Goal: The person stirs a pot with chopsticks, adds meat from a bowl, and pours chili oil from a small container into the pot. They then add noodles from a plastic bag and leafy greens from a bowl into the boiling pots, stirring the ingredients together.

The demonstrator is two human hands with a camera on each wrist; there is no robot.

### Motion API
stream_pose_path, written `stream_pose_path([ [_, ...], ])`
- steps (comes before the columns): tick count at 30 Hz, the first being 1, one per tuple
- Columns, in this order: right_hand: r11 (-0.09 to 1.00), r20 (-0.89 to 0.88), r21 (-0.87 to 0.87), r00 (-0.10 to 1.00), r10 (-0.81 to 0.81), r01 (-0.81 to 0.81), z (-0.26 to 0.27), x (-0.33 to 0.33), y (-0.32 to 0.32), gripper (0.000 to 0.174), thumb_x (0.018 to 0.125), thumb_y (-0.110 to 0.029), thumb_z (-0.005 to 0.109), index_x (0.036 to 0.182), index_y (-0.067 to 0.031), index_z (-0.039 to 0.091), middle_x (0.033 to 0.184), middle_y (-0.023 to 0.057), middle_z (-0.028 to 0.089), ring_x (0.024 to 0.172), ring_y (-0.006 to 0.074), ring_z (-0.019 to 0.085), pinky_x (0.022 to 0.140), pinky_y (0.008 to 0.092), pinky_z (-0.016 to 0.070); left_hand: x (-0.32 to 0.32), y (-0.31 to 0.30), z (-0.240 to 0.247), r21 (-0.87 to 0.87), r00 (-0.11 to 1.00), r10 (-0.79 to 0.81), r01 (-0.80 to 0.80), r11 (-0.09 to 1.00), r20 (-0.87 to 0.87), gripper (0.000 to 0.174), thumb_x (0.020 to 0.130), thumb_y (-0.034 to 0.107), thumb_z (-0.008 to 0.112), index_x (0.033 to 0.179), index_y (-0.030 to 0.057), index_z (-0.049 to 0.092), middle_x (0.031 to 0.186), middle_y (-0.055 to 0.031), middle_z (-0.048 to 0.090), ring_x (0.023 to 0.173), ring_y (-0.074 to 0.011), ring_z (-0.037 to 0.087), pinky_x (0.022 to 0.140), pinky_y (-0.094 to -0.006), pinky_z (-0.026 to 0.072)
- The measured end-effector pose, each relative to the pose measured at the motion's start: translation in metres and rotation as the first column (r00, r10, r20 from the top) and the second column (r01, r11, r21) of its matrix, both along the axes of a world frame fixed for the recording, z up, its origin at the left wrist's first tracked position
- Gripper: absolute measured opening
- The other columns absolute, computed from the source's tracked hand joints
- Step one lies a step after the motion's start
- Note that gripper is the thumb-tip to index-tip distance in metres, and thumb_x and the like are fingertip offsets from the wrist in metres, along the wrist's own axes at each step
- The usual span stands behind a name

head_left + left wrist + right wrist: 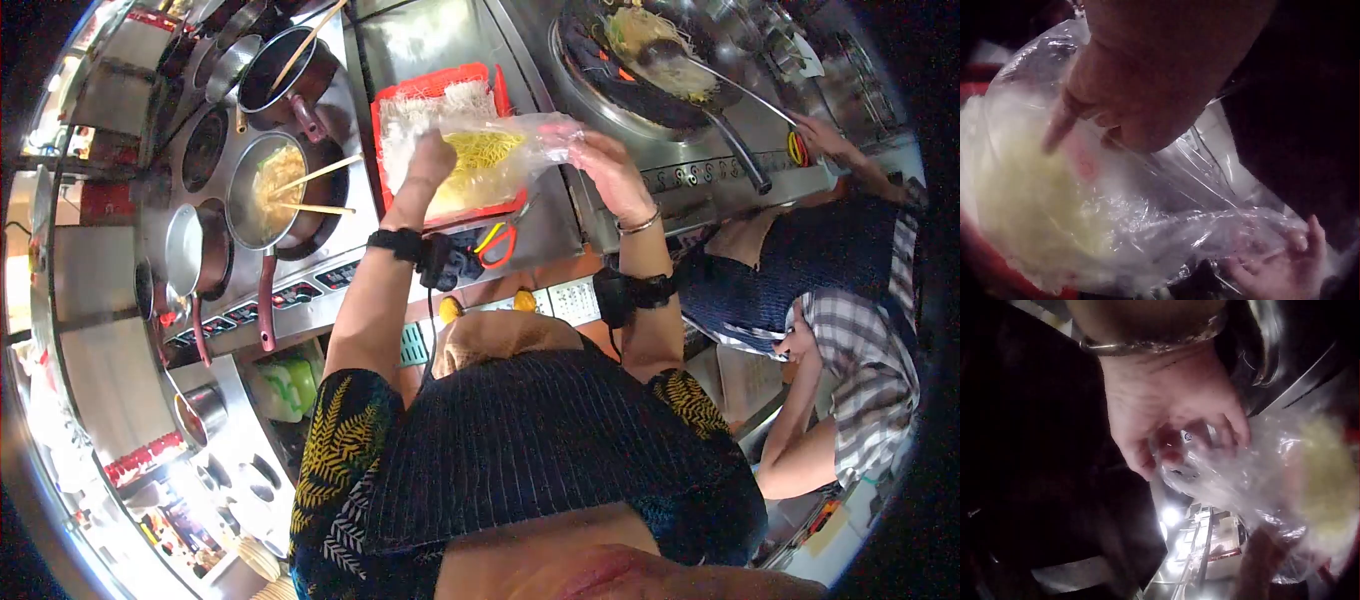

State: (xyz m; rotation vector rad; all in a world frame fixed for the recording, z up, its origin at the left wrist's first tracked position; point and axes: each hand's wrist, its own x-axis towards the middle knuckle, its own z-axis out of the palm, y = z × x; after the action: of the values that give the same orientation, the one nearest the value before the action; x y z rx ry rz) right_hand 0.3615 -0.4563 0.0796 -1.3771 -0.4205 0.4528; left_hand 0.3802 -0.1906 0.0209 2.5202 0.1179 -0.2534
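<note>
A clear plastic bag [540, 135] with yellow noodles [485, 155] inside lies over a red basket [500, 90] that also holds pale noodles [430, 105]. My left hand [430, 165] is at the bag's left side; in the left wrist view the left hand [1135, 94] has curled fingers pinching the film, one finger pointing down over the noodles. My right hand [615, 180] grips the bag's gathered end; in the right wrist view the right hand [1172, 400] has its fingers curled round the film.
Left of the basket, a pan [240, 190] with food and chopsticks and several pots stand on burners. At the upper right is a wok [640, 110] with noodles and a ladle, where another person [850, 330] stands. Orange scissors [500, 245] lie at the counter's front edge.
</note>
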Motion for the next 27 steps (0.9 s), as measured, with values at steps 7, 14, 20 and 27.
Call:
stream_pose_path([
  [7, 0.991, 0.047, 0.041, 0.991, -0.126, 0.125, -0.012, 0.001, 0.012, 0.029, 0.086, -0.013, 0.047, 0.111, 0.0021, 0.055, 0.116, 0.0089, 0.053, 0.102, 0.0141, 0.05, 0.085, 0.0264, 0.038, 0.003, -0.033, -0.063, 0.334, 0.956, -0.289, 0.26, 0.906, 0.041, 0.031, 0.081, 0.014, 0.044, 0.11, 0.0123, 0.053, 0.107, -0.0188, 0.054, 0.1, -0.0329, 0.052, 0.086, -0.0411, 0.0407],
  [14, 0.998, 0.056, 0.02, 0.997, -0.061, 0.06, -0.025, 0.001, 0.023, 0.023, 0.084, -0.005, 0.053, 0.106, 0.0016, 0.058, 0.114, 0.0023, 0.05, 0.095, 0.0077, 0.049, 0.076, 0.022, 0.0416, -0.011, -0.008, -0.086, 0.501, 0.975, -0.206, 0.221, 0.837, -0.087, 0.047, 0.082, 0.014, 0.044, 0.128, 0.0157, 0.036, 0.128, -0.0198, 0.038, 0.119, -0.034, 0.037, 0.097, -0.0476, 0.03],
  [20, 0.978, 0.068, 0.102, 0.979, -0.191, 0.183, -0.009, 0.004, 0.029, 0.025, 0.084, -0.007, 0.055, 0.108, 0.0005, 0.055, 0.108, 0.0025, 0.053, 0.095, 0.0109, 0.053, 0.081, 0.0238, 0.0448, -0.012, 0.004, -0.042, 0.417, 0.983, -0.179, 0.149, 0.897, 0.034, 0.026, 0.074, 0.017, 0.052, 0.097, 0.0091, 0.062, 0.087, -0.0183, 0.061, 0.083, -0.0318, 0.06, 0.074, -0.0422, 0.0475],
  [27, 0.996, 0.053, -0.023, 0.995, -0.081, 0.083, -0.03, 0.016, 0.036, 0.026, 0.086, -0.012, 0.053, 0.109, -0.0012, 0.056, 0.107, 0.0025, 0.057, 0.095, 0.0084, 0.051, 0.081, 0.0239, 0.0414, -0.028, 0.023, -0.081, 0.473, 0.991, -0.03, -0.037, 0.88, 0.132, 0.022, 0.077, 0.016, 0.048, 0.092, 0.0094, 0.063, 0.09, -0.0172, 0.06, 0.081, -0.0324, 0.061, 0.07, -0.0401, 0.0498],
])
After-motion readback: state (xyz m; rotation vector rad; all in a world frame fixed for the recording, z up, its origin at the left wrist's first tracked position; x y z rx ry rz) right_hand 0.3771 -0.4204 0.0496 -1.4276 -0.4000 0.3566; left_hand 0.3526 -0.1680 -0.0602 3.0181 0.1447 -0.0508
